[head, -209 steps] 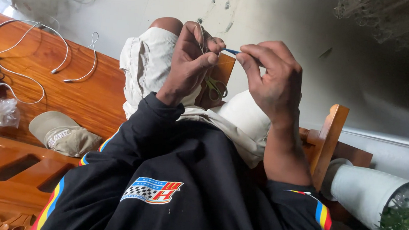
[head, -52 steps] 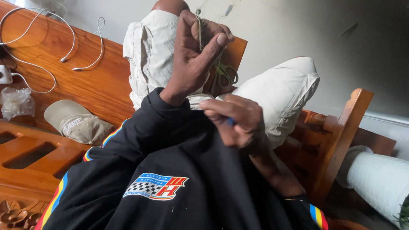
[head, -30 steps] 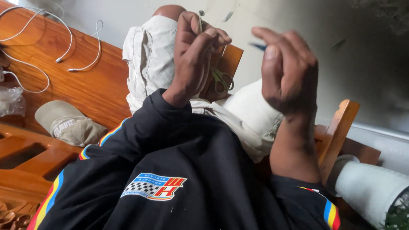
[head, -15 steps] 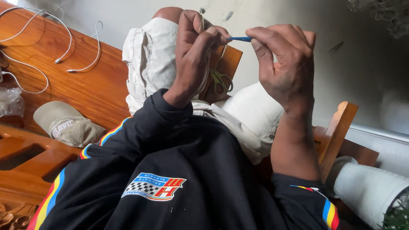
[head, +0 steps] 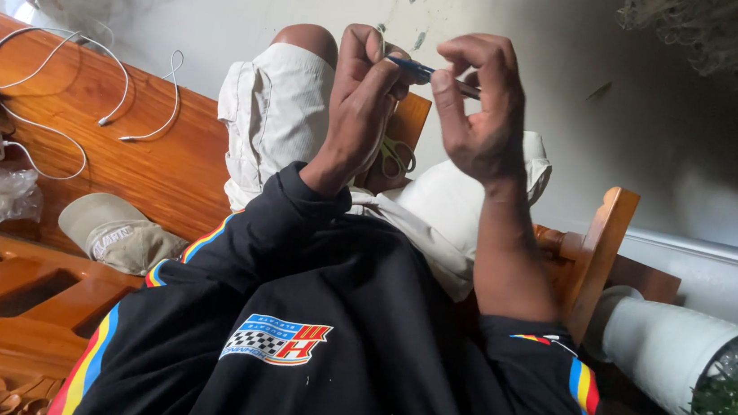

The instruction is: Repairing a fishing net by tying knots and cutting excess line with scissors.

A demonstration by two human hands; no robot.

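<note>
Beside a wooden bench [head: 165, 170], both hands [head: 364, 90] [head: 479, 110] pinch a blue tool [head: 420, 70].

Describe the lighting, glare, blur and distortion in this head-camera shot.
Head view: daylight from the upper left blows out that corner and puts a sheen on the wooden bench; the right side falls into deep shadow. The left hand, right hand and blue tool are fairly sharp. The wide lens bends the white pot and edges; the wall's hanging netting is hazy.
</note>
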